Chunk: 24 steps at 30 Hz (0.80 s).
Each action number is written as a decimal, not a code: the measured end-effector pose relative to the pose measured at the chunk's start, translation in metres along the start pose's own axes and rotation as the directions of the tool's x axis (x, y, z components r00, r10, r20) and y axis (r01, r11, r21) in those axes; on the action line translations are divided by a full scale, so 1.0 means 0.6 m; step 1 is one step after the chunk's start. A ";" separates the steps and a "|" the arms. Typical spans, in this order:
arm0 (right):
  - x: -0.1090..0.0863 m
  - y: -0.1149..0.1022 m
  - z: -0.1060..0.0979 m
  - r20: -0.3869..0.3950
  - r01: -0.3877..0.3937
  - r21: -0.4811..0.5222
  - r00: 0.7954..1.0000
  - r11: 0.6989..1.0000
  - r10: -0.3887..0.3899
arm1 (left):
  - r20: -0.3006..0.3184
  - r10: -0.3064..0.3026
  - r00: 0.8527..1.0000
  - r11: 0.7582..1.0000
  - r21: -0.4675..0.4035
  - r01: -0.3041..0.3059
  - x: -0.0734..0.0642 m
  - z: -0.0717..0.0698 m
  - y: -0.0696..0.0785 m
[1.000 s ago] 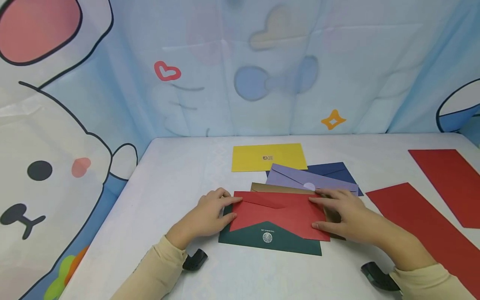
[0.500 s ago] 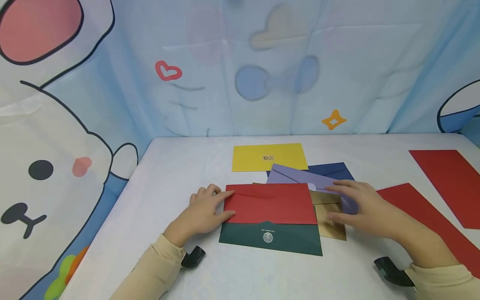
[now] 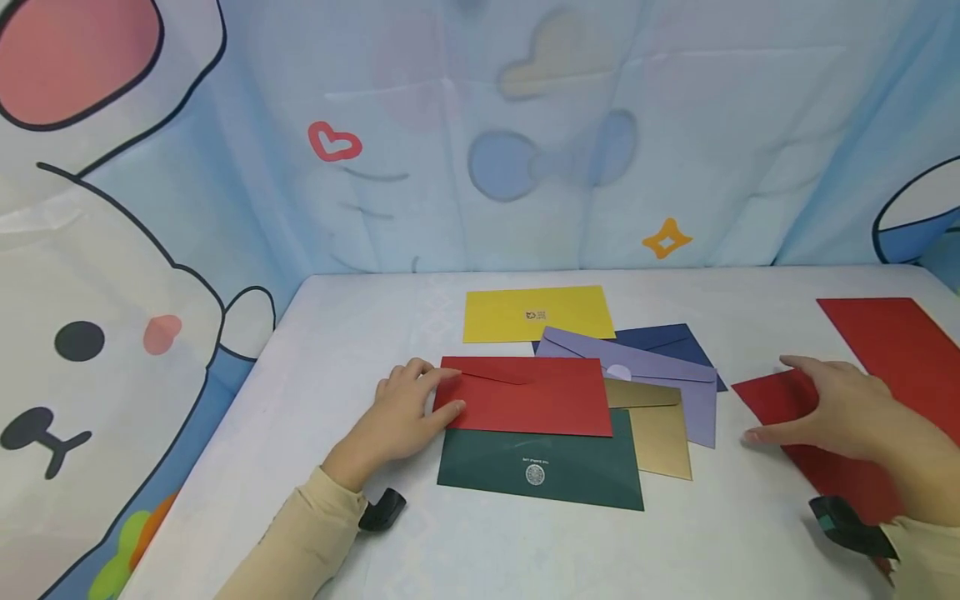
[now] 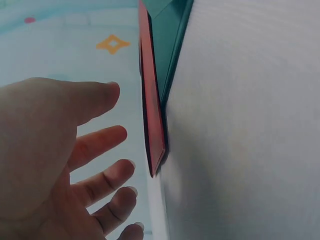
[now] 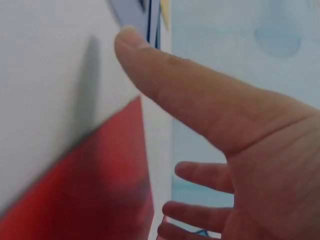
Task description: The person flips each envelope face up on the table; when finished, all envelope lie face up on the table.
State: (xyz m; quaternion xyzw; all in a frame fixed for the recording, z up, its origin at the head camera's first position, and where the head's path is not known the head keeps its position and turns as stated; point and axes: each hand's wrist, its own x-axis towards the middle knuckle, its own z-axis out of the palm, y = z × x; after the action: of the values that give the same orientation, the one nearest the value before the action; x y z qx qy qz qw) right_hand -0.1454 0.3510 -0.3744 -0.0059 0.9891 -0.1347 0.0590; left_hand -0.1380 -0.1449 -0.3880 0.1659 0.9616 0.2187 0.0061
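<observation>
A red envelope [image 3: 532, 396] with its flap folded down lies across a dark green envelope [image 3: 536, 467] in the head view. My left hand [image 3: 397, 417] is at the red envelope's left end, thumb and index finger right at its edge. In the left wrist view the fingers [image 4: 102, 185] of that hand are spread, with a gap to the red envelope's corner [image 4: 154, 125]. Over on the right, my right hand [image 3: 847, 412] hovers above a long red paper piece [image 3: 772, 396], its thumb and fingers apart and nothing between them.
Behind the red envelope lie a gold envelope [image 3: 660, 433], a lavender envelope [image 3: 660, 365], a navy envelope [image 3: 660, 337] and a yellow envelope [image 3: 540, 308], partly overlapping. A second red paper piece [image 3: 892, 342] lies at the right of the white table [image 3: 360, 325].
The red envelope has shifted left and away from me with my left hand, and its flap now lies folded down. My right hand has left it and moved right over the red paper.
</observation>
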 end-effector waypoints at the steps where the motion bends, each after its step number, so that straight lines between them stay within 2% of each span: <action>1: 0.000 0.008 0.001 0.004 -0.018 -0.004 1.000 1.000 0.018 | 0.001 0.006 1.000 1.000 -0.005 -0.006 0.000 0.000 0.000; 5: 0.001 0.032 0.005 0.014 -0.061 -0.027 0.998 0.998 0.061 | 0.005 0.011 1.000 1.000 -0.011 -0.011 0.001 0.002 0.000; 10: 0.003 0.050 0.009 0.018 -0.076 -0.021 0.997 0.997 0.077 | 0.017 0.011 1.000 1.000 -0.029 -0.011 0.000 0.002 0.004; 14: 0.002 0.050 0.010 0.004 -0.061 0.011 0.998 0.998 0.061 | 0.024 0.022 0.999 0.999 -0.034 -0.021 0.000 0.003 0.004; 24: 0.004 0.037 0.005 0.026 0.009 0.049 1.000 0.999 -0.010 | 0.050 0.038 0.998 0.999 -0.035 -0.036 -0.001 0.005 0.005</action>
State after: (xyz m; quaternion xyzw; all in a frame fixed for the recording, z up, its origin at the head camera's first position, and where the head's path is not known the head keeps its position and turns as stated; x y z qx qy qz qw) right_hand -0.1475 0.3714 -0.3835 -0.0108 0.9846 -0.1591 0.0716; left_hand -0.1360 -0.1416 -0.3894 0.1891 0.9540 0.2308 0.0290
